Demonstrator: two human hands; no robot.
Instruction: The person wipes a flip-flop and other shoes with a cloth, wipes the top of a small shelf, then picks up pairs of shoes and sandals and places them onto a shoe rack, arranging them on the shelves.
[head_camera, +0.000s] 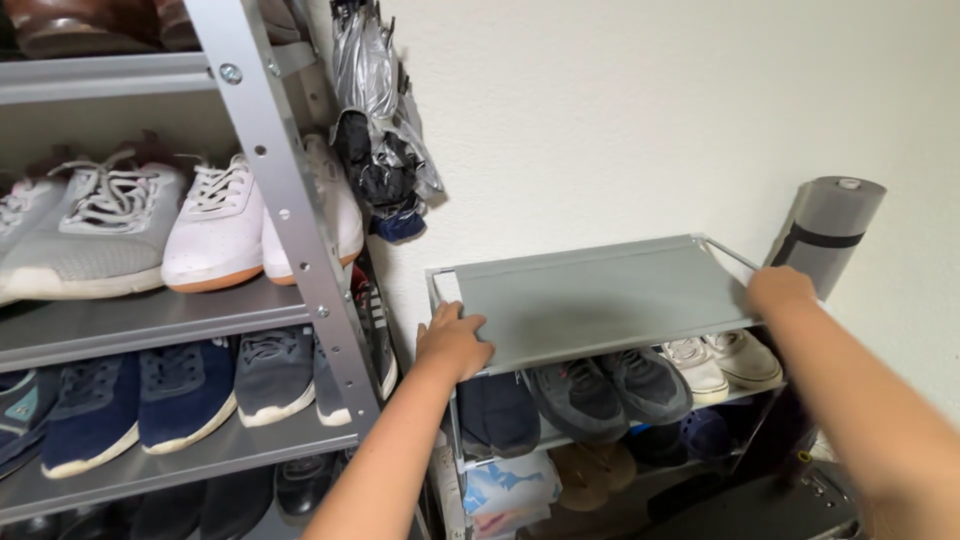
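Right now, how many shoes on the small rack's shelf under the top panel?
4: two dark shoes at centre, two white shoes at right. Others may hide behind the left hand.

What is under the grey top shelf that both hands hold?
Under the top shelf stand dark sneakers and white sneakers on a lower tier. Below, slippers and a packet show partly. The shelf covers the shoes' heels.
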